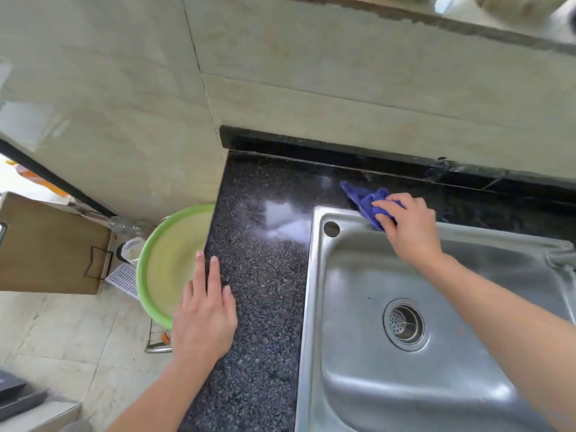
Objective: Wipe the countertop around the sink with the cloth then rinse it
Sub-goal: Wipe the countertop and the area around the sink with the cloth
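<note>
The right hand point(408, 226) has its fingers curled over a bunched blue cloth point(363, 199) and presses it down at the back left corner of the sink point(314, 275). The cloth lies partly on the steel rim and partly on the narrow strip of dark speckled countertop point(261, 275) between the rim and the black upstand point(311, 148) at the foot of the wall. One loose corner of the cloth points away toward the left.

The left hand point(205, 319) holds nothing. It lies flat with its fingers straight on the counter's outer left edge, apparently as a brace.

This looks like the wiping step, with the rinse not yet begun. A glossy patch point(280, 216) on the counter left of the sink may be wet, though it could equally be reflected light.

The next move calls for drawing the cloth along that back strip, pressing into the seam under the upstand. The cloth should stay balled under the fingers so the trailing corner does not drag into the bowl. The broad left stretch of counter would follow, and the left hand would need to lift clear.

For rinsing, the cloth has to go to the tap. Only a metal stub point(561, 258) shows at the right border, and it is probably the tap's base.
</note>
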Tool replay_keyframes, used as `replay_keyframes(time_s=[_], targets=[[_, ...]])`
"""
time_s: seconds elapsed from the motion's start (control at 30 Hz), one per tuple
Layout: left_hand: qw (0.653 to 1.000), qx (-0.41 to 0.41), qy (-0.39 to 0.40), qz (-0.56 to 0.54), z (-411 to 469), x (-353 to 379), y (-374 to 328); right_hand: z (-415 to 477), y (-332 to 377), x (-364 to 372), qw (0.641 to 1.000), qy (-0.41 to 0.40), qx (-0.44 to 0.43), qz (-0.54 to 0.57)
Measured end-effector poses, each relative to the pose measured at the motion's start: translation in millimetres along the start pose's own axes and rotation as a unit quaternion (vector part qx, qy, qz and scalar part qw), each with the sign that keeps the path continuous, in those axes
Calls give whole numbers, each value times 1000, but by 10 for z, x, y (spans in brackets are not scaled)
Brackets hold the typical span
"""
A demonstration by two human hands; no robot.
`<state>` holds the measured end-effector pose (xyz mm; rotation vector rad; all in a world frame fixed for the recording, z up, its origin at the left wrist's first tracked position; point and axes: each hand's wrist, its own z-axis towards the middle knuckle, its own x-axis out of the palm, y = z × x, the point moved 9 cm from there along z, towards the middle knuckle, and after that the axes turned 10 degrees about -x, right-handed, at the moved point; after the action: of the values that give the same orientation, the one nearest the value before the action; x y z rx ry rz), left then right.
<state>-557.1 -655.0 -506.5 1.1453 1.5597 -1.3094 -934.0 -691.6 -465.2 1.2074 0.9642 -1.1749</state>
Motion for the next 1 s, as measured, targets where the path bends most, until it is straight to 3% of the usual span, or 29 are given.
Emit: replay_keyframes(time_s=[0.13, 0.2, 0.3, 0.4, 0.53, 0.6, 0.7, 0.77, 0.9, 1.0], targets=[[999, -8, -4, 44, 11, 39, 17, -219, -979, -341, 978, 109, 172, -39], [998, -19, -8, 64, 26, 0, -10, -97, -887, -487, 978, 53, 202, -7], [996, -42, -20, 71, 89, -102, -143, 201, -30, -390, 992, -48, 99, 58], [997, 38, -44, 58, 154, -120, -615, 265, 646, 112, 999, -5, 8, 37], [991, 124, -24, 34, 247, 160, -1264, 78, 194, 131, 998, -35, -17, 48], [990, 131, -7, 52, 234, 335, -1381, -97, -398, -36, 998, -45, 34, 9], [989, 126, -8, 76, 204, 437, -1379, -259, -1263, -306, 982, 24, 188, 13], [989, 126, -9, 78, 192, 421, -1392, -155, -1370, -423, 965, 37, 257, 30], [989, 122, -9, 80, 207, 397, -1397, 527, -86, -247, 992, -52, 68, 96], [989, 123, -18, 74, 203, 404, -1385, 775, 787, 276, 993, 11, -47, 104]])
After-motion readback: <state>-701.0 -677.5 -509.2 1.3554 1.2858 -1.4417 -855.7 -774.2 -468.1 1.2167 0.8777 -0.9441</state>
